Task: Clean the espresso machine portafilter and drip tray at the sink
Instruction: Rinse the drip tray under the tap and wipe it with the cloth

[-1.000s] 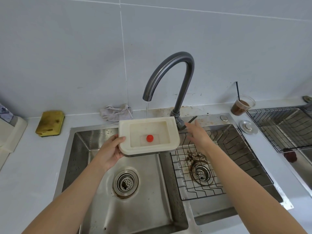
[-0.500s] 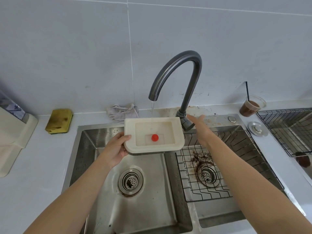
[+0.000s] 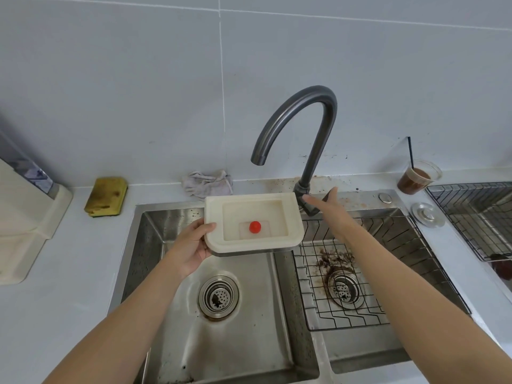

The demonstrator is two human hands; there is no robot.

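Note:
The cream drip tray (image 3: 249,197) with a red float (image 3: 255,227) in its well is held level over the left sink basin (image 3: 166,231), under the grey faucet (image 3: 318,101) spout. My left hand (image 3: 191,245) grips the tray's left edge, thumb on the rim. My right hand (image 3: 329,214) reaches to the faucet base with straight fingers touching the lever there. No water stream shows at the spout. No portafilter is in view.
The right basin holds a wire rack (image 3: 388,245) with coffee grounds (image 3: 332,259) near its drain. A yellow sponge (image 3: 106,196) and a rag (image 3: 206,184) lie behind the sink. An iced coffee cup (image 3: 415,180), a dish rack (image 3: 476,217) and a cream machine (image 3: 22,217) flank it.
The thin water stream that fell into the tray has stopped. My right hand has moved onto the faucet lever. The tray stays held in the same place.

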